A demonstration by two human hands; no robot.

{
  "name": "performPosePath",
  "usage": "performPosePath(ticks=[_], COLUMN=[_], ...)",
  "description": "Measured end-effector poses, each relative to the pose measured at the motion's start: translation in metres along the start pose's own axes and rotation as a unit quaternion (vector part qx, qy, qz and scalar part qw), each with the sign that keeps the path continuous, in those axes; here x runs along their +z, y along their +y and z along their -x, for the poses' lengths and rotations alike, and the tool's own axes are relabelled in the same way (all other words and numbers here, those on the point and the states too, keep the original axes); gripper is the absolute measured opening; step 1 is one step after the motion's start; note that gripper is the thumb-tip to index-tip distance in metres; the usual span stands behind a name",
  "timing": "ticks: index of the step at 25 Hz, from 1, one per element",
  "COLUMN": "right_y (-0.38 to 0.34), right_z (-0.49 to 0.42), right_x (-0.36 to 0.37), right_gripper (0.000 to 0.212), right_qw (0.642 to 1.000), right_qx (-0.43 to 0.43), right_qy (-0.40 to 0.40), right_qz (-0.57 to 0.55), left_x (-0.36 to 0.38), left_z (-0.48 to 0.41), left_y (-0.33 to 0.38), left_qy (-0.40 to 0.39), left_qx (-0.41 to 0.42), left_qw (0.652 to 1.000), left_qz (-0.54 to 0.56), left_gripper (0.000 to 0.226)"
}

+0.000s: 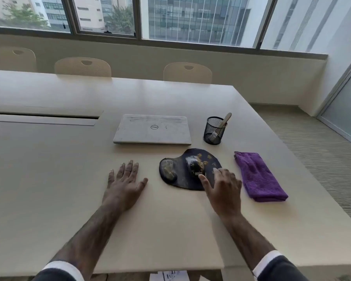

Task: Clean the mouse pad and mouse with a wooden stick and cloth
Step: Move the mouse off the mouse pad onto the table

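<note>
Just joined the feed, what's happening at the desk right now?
A person sits at a table. The right hand is open over the near edge of a dirty mouse pad, beside the soiled mouse. The left hand lies flat on the table. The wooden stick stands in a mesh cup and the purple cloth lies folded, neither in hand.

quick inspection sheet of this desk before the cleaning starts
surface: pale table, no spills seen
job's things: mouse on dark mouse pad, both speckled with debris; wooden stick in mesh cup; purple cloth folded at right
clutter: closed laptop
hands: left hand flat on table; right hand open over pad's near edge
cables: nothing seen
surroundings: chairs, windows
</note>
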State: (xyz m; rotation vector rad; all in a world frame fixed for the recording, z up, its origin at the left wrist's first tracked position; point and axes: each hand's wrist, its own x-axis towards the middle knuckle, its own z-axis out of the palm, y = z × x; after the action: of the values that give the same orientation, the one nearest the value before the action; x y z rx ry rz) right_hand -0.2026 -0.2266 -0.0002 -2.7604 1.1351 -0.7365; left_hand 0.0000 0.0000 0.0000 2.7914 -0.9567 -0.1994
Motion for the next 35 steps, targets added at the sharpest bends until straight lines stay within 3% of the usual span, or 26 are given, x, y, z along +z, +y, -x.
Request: performPosePath(ticks=[6, 12, 18, 27, 35], right_y=[-0.054, -0.062, -0.062, -0.075, -0.143], right_z=[-0.021, -0.038, -0.04, -0.037, -0.022], right_x=[0.008, 0.016, 0.021, 0.021, 0.025], right_gripper=[0.072, 0.076, 0.068, 0.063, 0.063], right_qw=[0.998, 0.994, 0.991, 0.993, 0.997], right_qx=[0.038, 0.1, 0.127, 0.113, 0.068], right_qy=[-0.01, -0.028, -0.026, 0.004, 0.018], right_qz=[0.045, 0.038, 0.033, 0.044, 0.041], left_x=[0.004, 0.006, 0.0, -0.021, -0.023], left_z=[-0.002, -0.005, -0.008, -0.025, -0.021], left_y=[-0.003, -0.006, -0.034, -0.103, -0.124], left_qy=[0.003, 0.007, 0.058, 0.02, 0.019], left_qx=[0.0, 0.007, 0.018, 0.004, -0.001], left_qw=[1.0, 1.0, 0.998, 1.0, 1.0], left_qz=[-0.022, -0.023, -0.012, -0.004, -0.022], left_gripper=[0.072, 0.072, 0.092, 0.098, 0.088])
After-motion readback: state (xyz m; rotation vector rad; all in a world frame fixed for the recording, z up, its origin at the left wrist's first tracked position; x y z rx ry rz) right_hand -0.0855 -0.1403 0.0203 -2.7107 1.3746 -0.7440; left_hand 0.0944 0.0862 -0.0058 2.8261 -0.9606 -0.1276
